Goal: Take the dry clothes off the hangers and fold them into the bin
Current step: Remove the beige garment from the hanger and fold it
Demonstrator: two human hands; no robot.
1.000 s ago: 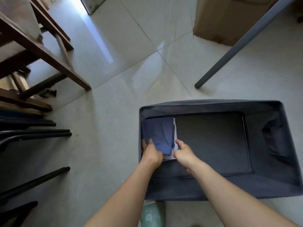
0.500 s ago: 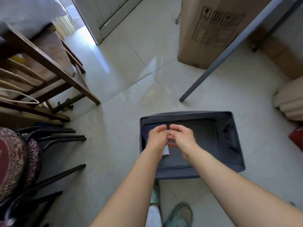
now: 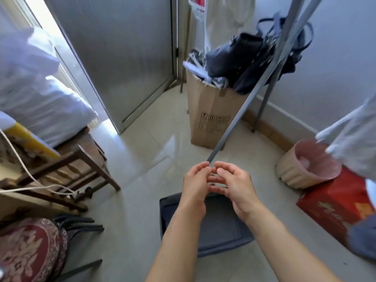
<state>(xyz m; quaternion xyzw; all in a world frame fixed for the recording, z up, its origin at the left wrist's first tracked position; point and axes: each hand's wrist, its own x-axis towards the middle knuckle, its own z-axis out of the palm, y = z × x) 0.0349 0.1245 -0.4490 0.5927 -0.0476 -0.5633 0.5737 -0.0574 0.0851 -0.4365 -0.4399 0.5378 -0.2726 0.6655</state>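
- Two bare hands are hovering together in the lower middle of the view, raised above a dark grey fabric bin (image 3: pixel 221 231) that is sitting on the pale tiled floor.
- The left hand (image 3: pixel 195 185) is loosely curled, its fingertips (image 3: pixel 205 166) nearly touching those of the right hand (image 3: pixel 234 183).
- Both hands are holding nothing; the fingers are bent and relaxed, neither spread wide nor pinched on any cloth.
- The bin is lying directly below and just behind the wrists, its long side running left to right; the forearms are hiding much of its inside, so its contents cannot be told.
- A pale garment (image 3: pixel 354 143) is hanging at the right edge of the view, up and well to the right of both hands.
- That makes the right hand the nearer one, so the next reach probably calls for a swing up and to the right.
- A slanted grey metal pole (image 3: pixel 244 106) is rising from just beyond the fingertips toward the upper right, likely a leg of the drying rack.
- No hanger is clearly showing here.
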